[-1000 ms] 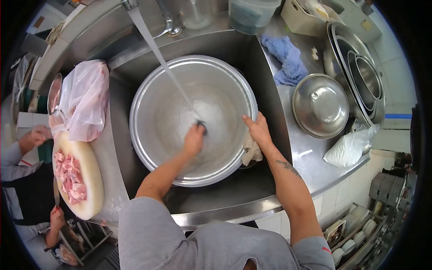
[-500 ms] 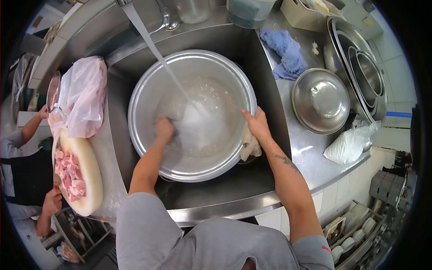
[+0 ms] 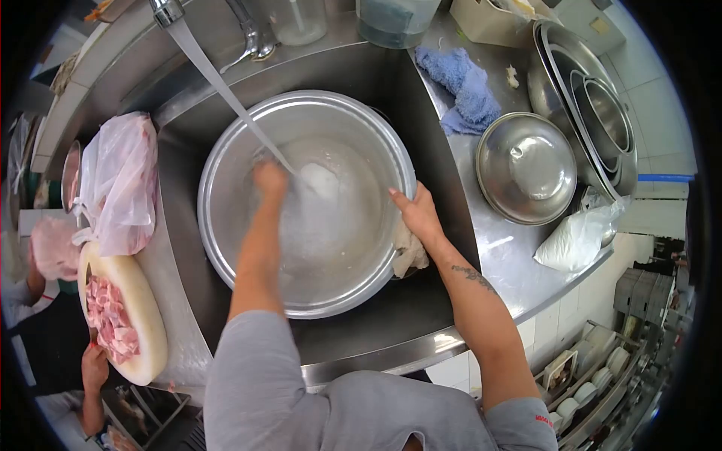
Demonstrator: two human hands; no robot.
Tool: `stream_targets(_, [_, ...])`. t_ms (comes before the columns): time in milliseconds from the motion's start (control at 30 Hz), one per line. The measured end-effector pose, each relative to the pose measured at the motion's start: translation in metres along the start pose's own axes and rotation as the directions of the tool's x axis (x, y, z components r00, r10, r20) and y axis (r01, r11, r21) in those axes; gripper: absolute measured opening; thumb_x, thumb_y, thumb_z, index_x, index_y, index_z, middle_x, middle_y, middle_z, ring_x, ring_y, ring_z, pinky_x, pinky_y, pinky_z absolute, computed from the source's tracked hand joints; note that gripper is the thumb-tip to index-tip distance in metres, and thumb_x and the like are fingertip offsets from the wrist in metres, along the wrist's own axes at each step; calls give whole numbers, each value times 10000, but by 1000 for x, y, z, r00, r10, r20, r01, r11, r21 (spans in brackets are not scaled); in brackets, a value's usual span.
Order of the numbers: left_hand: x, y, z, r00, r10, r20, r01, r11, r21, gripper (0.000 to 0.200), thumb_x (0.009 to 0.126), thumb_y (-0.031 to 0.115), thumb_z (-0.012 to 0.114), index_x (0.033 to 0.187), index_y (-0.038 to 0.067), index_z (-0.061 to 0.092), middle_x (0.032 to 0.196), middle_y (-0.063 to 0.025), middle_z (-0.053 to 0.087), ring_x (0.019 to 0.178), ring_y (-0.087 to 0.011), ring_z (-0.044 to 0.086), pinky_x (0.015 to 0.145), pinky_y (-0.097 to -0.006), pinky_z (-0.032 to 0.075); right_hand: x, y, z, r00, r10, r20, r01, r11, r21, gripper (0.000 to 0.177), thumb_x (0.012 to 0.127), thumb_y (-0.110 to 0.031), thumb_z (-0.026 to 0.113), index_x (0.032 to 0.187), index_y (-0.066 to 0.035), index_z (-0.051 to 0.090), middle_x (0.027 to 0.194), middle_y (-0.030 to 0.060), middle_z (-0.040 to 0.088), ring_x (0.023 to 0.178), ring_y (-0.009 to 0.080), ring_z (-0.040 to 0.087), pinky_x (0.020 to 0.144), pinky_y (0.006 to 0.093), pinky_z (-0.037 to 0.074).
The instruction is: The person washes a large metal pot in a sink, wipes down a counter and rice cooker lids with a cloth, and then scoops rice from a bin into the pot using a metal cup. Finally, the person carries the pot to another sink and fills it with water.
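Steel bowl point(image 3: 226, 225), round, mouth up, fills the sink's point(image 3: 376, 323) middle. Our left hand point(image 3: 269, 179) curls fisted against its far inner wall; our right hand point(image 3: 416, 214), fingers together, clamps its right rim.

Left hand point(image 3: 269, 180) blurred — its grip unreadable.
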State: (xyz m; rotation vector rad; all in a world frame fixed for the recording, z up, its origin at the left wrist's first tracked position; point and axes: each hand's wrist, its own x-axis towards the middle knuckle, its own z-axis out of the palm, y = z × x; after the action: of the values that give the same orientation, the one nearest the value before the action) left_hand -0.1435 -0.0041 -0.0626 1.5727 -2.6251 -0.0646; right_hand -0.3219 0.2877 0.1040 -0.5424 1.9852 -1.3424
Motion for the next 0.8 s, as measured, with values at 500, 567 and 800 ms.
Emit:
stream_targets(500, [-175,-6,-78,57,959,276,-848,193,-494,248,694,122,538,937,76,556,1032,-92,477,975,-271,465,828,-373,409,-3,10,2,1000,1,1,-1,999,50,354,793,-193,612,1000,84,536,896,182,620,838,237,604,746,317,449])
stream_targets(567, [-170,0,-92,25,949,316,-846,188,-499,254,695,133,541,942,75,550,1028,-94,475,984,-271,466,832,-372,411,-2,8,3,1000,-10,-27,12,998,59,356,792,-194,612,998,86,534,891,187,620,836,239,604,745,320,450])
stream_targets(800, [-111,127,-44,347,938,15,-851,321,-416,135,743,112,500,840,67,582,943,-163,530,882,-315,511,783,-428,427,2,5,3,999,-35,-40,40,992,122,345,782,-215,622,979,57,544,867,182,623,802,257,611,727,333,455])
